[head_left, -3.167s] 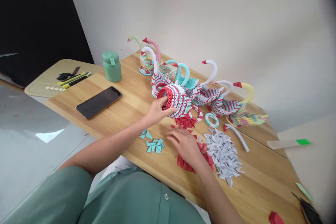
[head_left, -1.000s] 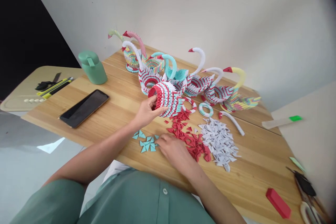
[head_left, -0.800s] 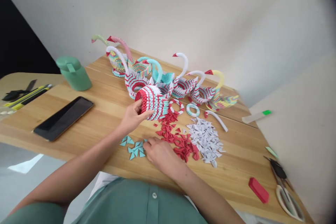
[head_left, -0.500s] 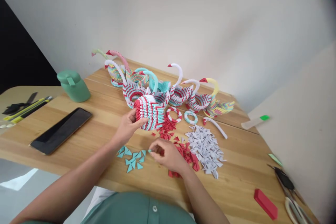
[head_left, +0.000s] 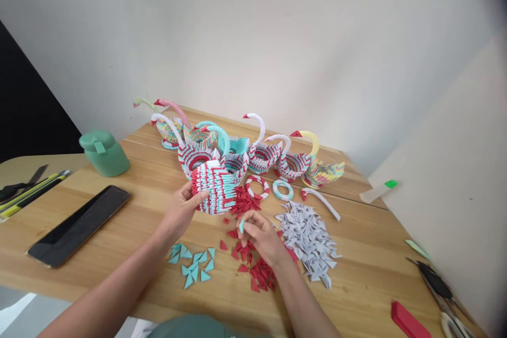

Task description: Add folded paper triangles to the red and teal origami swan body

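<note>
My left hand (head_left: 182, 210) grips a round body of folded paper pieces (head_left: 214, 188), banded in red, white and turquoise, and holds it tilted above the table. Between thumb and finger, my right hand (head_left: 257, 235) pinches a small turquoise paper triangle (head_left: 241, 226), apart from the body. Below that hand lie red paper triangles (head_left: 263, 273). A heap of white paper triangles (head_left: 307, 240) spreads to its right. Several loose turquoise triangles (head_left: 194, 266) lie left of it, near my left forearm.
Several finished paper swans (head_left: 263, 157) stand at the back. Before them lie a red-white ring (head_left: 257, 195), a turquoise-white ring (head_left: 282, 190) and a loose white swan neck (head_left: 322, 203). A phone (head_left: 81, 224) and green container (head_left: 105, 156) are left; scissors (head_left: 439, 290) and a red block (head_left: 410, 319) right.
My right hand has risen from beside the turquoise triangles, lifting one in its fingers toward the paper body. The left hand still holds the body. The whole view has tilted upward, shifting the scene lower.
</note>
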Available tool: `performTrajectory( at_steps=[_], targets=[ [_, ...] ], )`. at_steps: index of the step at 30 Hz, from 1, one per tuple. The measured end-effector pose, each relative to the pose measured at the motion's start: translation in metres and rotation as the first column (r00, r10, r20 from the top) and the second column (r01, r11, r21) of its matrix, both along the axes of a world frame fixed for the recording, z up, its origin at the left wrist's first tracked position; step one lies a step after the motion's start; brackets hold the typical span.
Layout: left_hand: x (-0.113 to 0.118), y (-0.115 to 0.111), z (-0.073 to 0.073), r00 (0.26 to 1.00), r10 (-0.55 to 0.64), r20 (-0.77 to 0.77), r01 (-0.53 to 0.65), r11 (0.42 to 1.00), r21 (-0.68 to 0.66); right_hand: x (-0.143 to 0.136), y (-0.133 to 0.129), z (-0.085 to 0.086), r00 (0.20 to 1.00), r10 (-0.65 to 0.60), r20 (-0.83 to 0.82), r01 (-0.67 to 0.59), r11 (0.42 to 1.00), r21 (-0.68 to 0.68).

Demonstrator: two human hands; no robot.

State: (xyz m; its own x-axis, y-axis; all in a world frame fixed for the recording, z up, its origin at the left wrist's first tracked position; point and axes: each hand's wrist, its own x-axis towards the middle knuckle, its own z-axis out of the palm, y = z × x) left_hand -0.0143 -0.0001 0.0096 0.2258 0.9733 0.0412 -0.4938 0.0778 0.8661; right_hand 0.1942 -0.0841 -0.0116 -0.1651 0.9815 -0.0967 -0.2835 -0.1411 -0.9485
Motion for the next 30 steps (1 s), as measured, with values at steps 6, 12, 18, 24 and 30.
performTrajectory(
  at_steps=[6, 12, 18, 24, 30],
  targets=[
    [-0.004, 0.006, 0.007, 0.995, 0.067, 0.074, -0.066, 0.998, -0.008, 0.016, 0.008, 0.027, 0.605, -0.132, 0.785, -0.195, 0.931, 0.307],
    [-0.007, 0.009, 0.008, 0.991, 0.087, 0.102, -0.087, 0.996, 0.004, 0.024, 0.057, 0.018, 0.249, -0.351, 0.903, -0.308, 0.855, 0.417],
    [-0.016, 0.012, 0.014, 0.970, 0.142, 0.198, -0.151, 0.988, 0.030, 0.007, 0.086, 0.002, -0.016, -0.355, 0.935, -0.376, 0.868, 0.324],
    [-0.018, 0.014, 0.016, 0.958, 0.168, 0.233, -0.181, 0.983, 0.033, 0.013, 0.053, 0.011, -0.019, -0.301, 0.953, -0.440, 0.859, 0.263],
    [-0.018, 0.014, 0.015, 0.954, 0.186, 0.234, -0.197, 0.980, 0.024, 0.018, 0.034, 0.024, 0.057, -0.310, 0.949, -0.470, 0.830, 0.299]
  ],
)
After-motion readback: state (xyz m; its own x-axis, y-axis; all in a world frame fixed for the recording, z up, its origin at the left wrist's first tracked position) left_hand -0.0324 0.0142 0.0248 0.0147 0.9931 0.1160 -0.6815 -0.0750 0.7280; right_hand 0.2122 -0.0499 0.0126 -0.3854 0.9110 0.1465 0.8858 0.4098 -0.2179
